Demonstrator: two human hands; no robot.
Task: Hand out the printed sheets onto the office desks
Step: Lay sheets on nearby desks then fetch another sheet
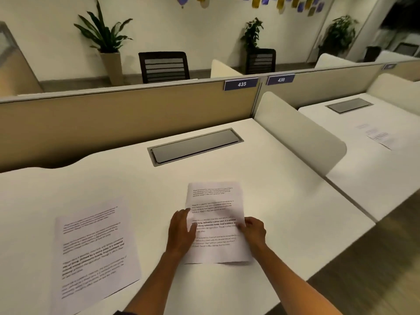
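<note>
A printed sheet (214,208) lies in the middle of the white desk (136,183) marked 435. My left hand (180,233) rests on the sheet's left edge with straight fingers. My right hand (254,231) pinches its right edge, fingers curled. A second printed sheet (93,253) lies flat on the same desk to the left, touched by neither hand. On the neighbouring desk (375,169) marked 436, another sheet (380,137) lies flat.
A white rounded divider (297,130) stands between the two desks. Each desk has a grey cable flap (195,145) near the beige back partition (113,119). Black chairs (163,67) and potted plants (104,39) stand beyond the partition. Wooden floor lies at the lower right.
</note>
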